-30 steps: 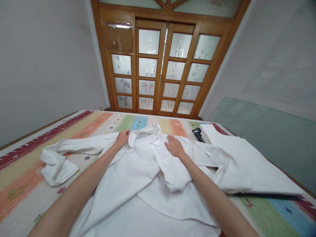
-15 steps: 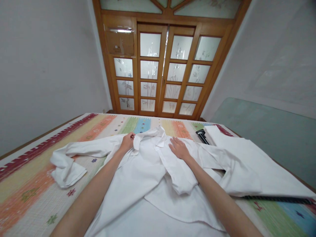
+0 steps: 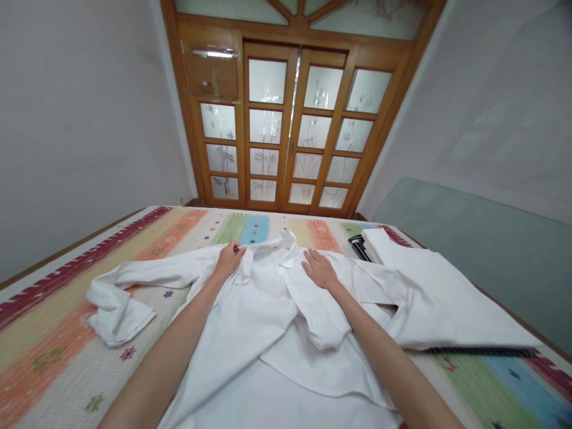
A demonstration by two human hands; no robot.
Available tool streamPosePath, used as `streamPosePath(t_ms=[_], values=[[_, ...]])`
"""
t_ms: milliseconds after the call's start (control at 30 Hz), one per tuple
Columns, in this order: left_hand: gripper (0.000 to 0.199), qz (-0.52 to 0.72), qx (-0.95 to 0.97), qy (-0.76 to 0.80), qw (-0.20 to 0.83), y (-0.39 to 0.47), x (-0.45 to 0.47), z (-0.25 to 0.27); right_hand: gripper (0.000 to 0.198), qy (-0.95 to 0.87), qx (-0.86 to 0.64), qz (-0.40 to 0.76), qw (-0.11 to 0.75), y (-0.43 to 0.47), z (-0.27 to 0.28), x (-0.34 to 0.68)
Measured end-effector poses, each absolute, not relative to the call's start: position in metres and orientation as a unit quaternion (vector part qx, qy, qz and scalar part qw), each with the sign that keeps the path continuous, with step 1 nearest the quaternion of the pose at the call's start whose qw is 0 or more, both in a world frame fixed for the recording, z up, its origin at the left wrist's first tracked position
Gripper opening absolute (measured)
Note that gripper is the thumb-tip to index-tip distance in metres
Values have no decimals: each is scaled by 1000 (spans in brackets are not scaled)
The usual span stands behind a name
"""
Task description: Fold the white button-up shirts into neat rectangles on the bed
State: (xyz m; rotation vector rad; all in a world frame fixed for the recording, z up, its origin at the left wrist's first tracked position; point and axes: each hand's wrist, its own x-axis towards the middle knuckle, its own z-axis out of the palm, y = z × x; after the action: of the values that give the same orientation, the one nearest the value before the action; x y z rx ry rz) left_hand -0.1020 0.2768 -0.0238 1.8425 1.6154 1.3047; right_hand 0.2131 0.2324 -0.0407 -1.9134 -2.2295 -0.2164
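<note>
A white long-sleeved shirt [image 3: 254, 316] lies spread over a striped, patterned cloth, its collar [image 3: 272, 241] toward the far side. My left hand [image 3: 229, 260] pinches the shirt's edge just left of the collar, fingers closed on the fabric. To the right of the collar, my right hand [image 3: 320, 268] rests flat on the shirt front with its fingers stretched out. The left sleeve [image 3: 120, 298] bends back toward me on the cloth. On the other side, the right sleeve runs out and overlaps another white fabric piece.
The striped cloth [image 3: 49, 328] covers a bed-like surface. At the right lies a folded white cloth [image 3: 451, 292] on something dark-edged, beside a black-and-white striped item [image 3: 360, 247]. A pale green panel [image 3: 482, 244] leans along the right wall. Wooden glazed doors [image 3: 286, 131] stand beyond the far edge.
The view has shifted slightly, so the scene sits a little further left. Both hands keep nearly the same places on the shirt; the left still grips the fabric by the collar.
</note>
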Motion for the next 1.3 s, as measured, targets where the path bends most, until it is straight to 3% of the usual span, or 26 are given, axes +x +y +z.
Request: streamPosePath(t_ms=[433, 700, 967, 1133, 1300], values=[[17, 413, 717, 538, 163, 279, -104, -29, 43, -728, -675, -47, 112, 240, -35, 210], [8, 394, 784, 479, 36, 281, -105, -19, 27, -734, -666, -47, 127, 276, -19, 206], [16, 408, 730, 506, 213, 303, -112, 3, 25, -775, -621, 4, 119, 294, -5, 216], [20, 397, 647, 530, 377, 328, -119, 1, 31, -698, -704, 8, 127, 302, 1, 224], [17, 303, 734, 536, 286, 343, -110, -7, 27, -663, -743, 26, 90, 308, -2, 217]])
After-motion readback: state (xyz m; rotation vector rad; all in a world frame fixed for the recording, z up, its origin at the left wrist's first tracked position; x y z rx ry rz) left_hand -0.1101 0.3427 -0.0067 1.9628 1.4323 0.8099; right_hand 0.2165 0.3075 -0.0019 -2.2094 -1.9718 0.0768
